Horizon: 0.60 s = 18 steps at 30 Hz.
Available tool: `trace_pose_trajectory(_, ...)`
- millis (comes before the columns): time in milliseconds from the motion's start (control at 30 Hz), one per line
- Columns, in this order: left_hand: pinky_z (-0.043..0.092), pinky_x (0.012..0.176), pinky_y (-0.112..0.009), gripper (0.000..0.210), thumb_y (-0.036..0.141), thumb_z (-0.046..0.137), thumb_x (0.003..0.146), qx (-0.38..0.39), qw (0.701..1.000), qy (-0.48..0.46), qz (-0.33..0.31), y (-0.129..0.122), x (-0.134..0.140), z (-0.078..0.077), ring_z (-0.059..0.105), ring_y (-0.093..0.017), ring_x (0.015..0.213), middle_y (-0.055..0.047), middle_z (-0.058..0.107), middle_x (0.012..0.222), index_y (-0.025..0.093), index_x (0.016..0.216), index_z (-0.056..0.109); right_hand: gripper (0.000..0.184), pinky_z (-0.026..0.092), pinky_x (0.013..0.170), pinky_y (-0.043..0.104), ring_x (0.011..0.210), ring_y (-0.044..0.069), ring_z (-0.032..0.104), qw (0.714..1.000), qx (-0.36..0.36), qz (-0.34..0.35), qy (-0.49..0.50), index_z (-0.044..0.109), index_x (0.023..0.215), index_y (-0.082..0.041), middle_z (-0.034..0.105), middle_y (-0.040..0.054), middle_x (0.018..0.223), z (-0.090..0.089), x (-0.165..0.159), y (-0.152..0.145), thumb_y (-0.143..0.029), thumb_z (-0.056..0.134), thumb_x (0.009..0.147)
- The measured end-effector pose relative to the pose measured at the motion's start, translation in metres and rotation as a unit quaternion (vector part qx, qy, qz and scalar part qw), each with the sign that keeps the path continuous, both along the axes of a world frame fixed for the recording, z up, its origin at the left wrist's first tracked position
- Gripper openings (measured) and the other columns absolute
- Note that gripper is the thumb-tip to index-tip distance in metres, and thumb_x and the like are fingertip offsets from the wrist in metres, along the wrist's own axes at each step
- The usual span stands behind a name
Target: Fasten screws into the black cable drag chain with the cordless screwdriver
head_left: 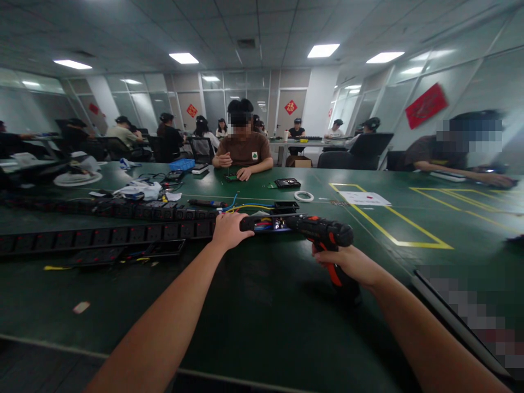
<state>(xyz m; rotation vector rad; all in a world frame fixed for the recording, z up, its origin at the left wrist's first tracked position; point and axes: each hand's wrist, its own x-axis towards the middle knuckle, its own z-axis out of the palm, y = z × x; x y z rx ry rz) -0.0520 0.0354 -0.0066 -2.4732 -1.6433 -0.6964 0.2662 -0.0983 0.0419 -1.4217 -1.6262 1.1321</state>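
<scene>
My left hand (230, 231) is closed around a long black power strip (149, 233) near its right end. Along the strip runs a row of sockets with small red marks. Past my thumb the housing is uncovered, showing coloured wires (264, 224). A black and orange cordless drill (323, 232) is gripped in my right hand (354, 263), its nose pointing left at this uncovered end. Whether the bit touches anything there cannot be made out. Blue and yellow wires (249, 207) loop behind the strip, beside a small black frame (286, 207).
A second row of sockets (123, 208) lies behind the strip, with a black screwdriver-like tool (202, 203) nearby. Loose black covers (166, 248) lie in front. A white ring (303, 196) and paper (364, 198) lie beyond the drill. A co-worker (244, 147) sits opposite.
</scene>
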Motion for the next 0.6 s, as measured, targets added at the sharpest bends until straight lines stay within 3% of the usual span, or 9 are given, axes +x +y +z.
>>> trace_pose_trajectory(600,0.034,0.102,-0.046,0.059,0.063,0.07,0.079,0.01,1.0,-0.001,-0.001,0.0005,0.0,-0.0009,0.057,-0.032,0.119,-0.007,0.068,0.126,0.029,0.127,0.063,0.021,0.044,0.07,0.033,0.071,0.02,0.057,1.0,0.004,0.001,-0.009,0.066,0.083,-0.02,0.062,-0.0001,0.074,-0.0014,0.0003,0.0002,-0.036,0.074,0.071)
